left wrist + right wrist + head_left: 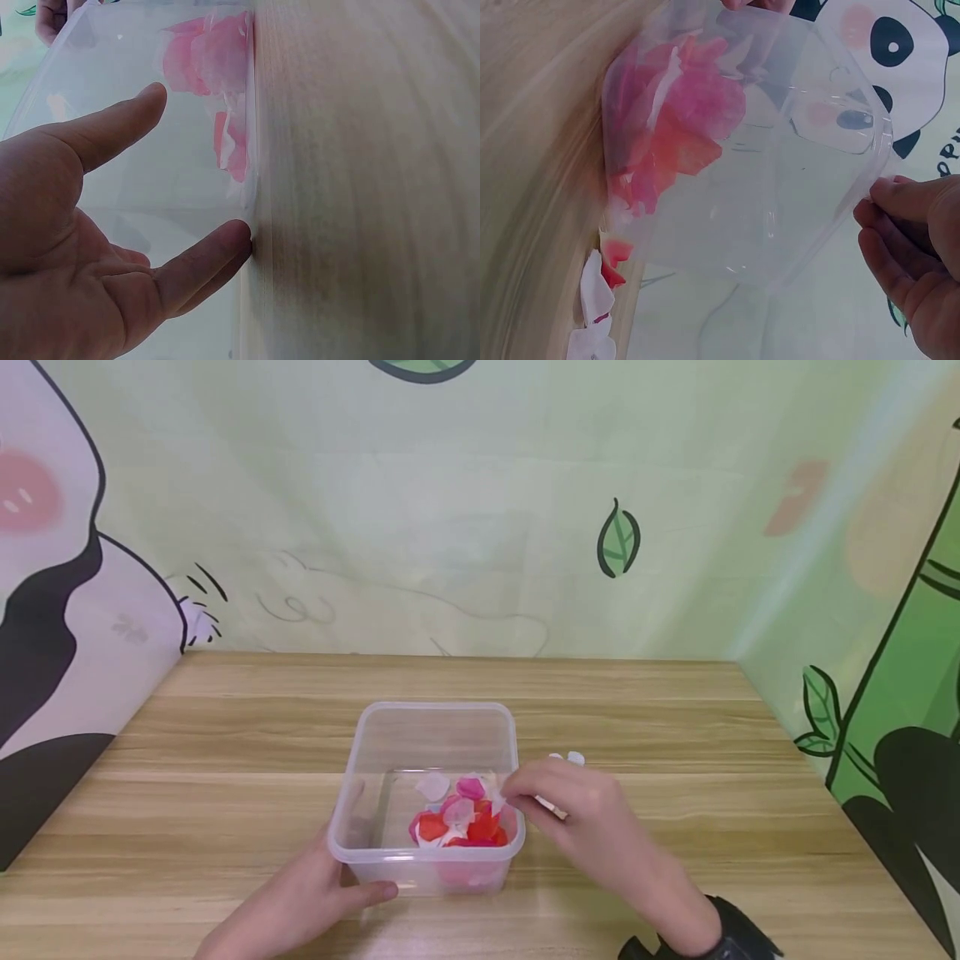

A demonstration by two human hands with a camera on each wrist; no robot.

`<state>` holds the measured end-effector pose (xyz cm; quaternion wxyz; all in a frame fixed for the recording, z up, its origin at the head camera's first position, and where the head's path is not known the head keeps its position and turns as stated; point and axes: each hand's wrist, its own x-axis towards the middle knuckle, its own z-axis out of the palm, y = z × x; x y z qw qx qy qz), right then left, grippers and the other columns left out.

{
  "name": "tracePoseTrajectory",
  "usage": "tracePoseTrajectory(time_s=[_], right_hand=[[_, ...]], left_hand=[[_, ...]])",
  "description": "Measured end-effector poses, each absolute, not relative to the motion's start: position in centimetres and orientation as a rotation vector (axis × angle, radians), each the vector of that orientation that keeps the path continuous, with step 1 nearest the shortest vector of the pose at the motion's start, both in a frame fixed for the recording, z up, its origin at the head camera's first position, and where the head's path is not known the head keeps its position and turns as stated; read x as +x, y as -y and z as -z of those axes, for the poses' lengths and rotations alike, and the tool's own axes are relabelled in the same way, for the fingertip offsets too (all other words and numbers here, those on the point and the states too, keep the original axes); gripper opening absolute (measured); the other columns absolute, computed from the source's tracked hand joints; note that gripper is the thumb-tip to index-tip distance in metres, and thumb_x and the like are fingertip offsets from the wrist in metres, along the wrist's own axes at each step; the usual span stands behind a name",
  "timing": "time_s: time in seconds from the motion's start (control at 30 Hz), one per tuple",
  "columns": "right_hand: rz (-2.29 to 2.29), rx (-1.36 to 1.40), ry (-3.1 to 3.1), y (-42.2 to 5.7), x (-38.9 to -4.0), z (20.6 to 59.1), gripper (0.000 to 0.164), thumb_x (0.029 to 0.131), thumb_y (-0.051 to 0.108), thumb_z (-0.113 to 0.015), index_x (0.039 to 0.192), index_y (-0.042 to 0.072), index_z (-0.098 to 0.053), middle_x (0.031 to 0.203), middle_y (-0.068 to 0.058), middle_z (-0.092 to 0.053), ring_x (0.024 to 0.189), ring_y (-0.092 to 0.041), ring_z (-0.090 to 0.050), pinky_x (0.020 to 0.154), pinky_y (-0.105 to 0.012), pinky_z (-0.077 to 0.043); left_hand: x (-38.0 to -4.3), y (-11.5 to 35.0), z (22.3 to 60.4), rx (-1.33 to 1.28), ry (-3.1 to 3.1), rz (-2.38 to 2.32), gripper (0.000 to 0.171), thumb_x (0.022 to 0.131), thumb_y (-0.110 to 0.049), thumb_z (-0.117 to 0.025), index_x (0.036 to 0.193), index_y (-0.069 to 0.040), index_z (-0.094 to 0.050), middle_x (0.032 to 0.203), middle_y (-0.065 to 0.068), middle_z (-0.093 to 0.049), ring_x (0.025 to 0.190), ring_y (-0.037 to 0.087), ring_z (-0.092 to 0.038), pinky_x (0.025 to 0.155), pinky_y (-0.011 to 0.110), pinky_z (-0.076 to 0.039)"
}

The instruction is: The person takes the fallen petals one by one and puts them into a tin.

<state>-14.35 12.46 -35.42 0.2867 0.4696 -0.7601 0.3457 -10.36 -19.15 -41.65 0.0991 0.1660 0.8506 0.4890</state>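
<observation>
A clear plastic box (423, 855) stands on the table, with red, pink and white petals (457, 812) heaped toward its front right. My left hand (307, 885) rests around the box's front left corner, thumb along the front wall. The left wrist view shows that hand's thumb and fingers (202, 262) fairly straight and spread. At the right rim, my right hand (577, 814) pinches a pale petal (497, 802) between thumb and forefinger, just over the heap. In the right wrist view, the same fingertips meet beside the rim; the petal is hard to make out there.
White petals (575, 757) lie on the wooden table (660, 718) behind my right hand. The right wrist view shows white petals (596, 289) and a red one (615, 259) beside the box. A printed backdrop (450, 527) rises at the table's far edge.
</observation>
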Motion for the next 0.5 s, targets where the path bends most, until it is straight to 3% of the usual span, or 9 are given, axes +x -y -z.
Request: tracePoseTrajectory(time_s=[0.3,0.5], right_hand=[[-0.942,1.266,2.023,-12.06,-14.23,35.57,0.034,0.071,-0.01,-0.087,0.099,0.006,-0.077,0.097,-0.001,-0.076,0.089,-0.015,-0.072,0.082,-0.026,-0.057],[-0.925,1.227,2.036,-12.37,-14.38,35.41,0.034,0.072,-0.012,-0.086,0.099,0.005,-0.076,0.098,-0.003,-0.076,0.088,-0.017,-0.072,0.081,-0.026,-0.057]], left_hand=[[-10.33,19.22,41.79,0.535,-2.53,-1.453,0.118,0.086,-0.026,-0.086,0.165,-0.016,0.001,0.12,0.012,-0.062,0.088,0.019,-0.062,0.073,0.031,-0.055],[-10.3,19.17,41.72,0.495,-2.536,-1.438,0.119,0.085,-0.027,-0.087,0.166,-0.021,0.001,0.121,0.01,-0.062,0.094,0.021,-0.062,0.077,0.03,-0.055]])
